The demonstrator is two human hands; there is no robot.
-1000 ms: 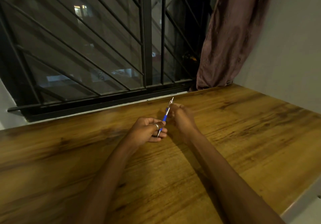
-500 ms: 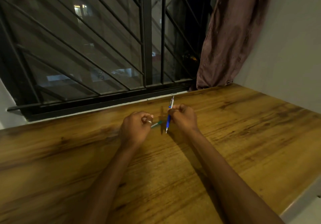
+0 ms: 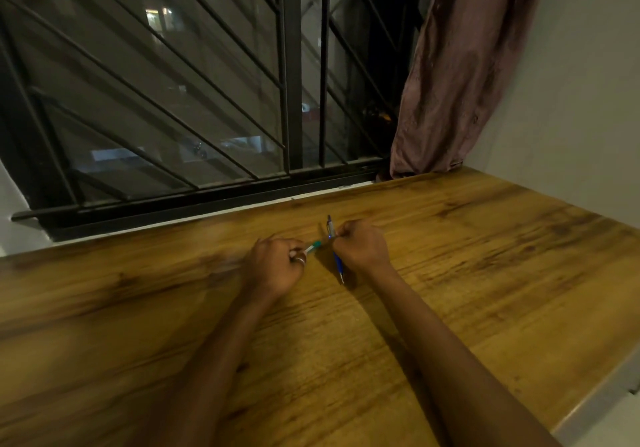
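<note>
A blue and silver pen (image 3: 338,262) stands nearly upright over the wooden table (image 3: 450,273), its tip touching or just above the wood. My right hand (image 3: 360,247) grips it at mid-barrel with curled fingers. My left hand (image 3: 275,266), a ring on one finger, pinches a small teal and white piece (image 3: 312,247), which points toward the pen. A small gap separates the two hands.
A barred window (image 3: 207,100) with a black frame runs along the table's far edge. A brownish curtain (image 3: 460,65) hangs at the far right corner beside a pale wall (image 3: 571,100). The table's right edge (image 3: 595,398) lies near my right forearm.
One second ago both hands held the pen together. My left hand has since pulled away to the left with the teal piece, and my right hand now holds the pen more upright.
</note>
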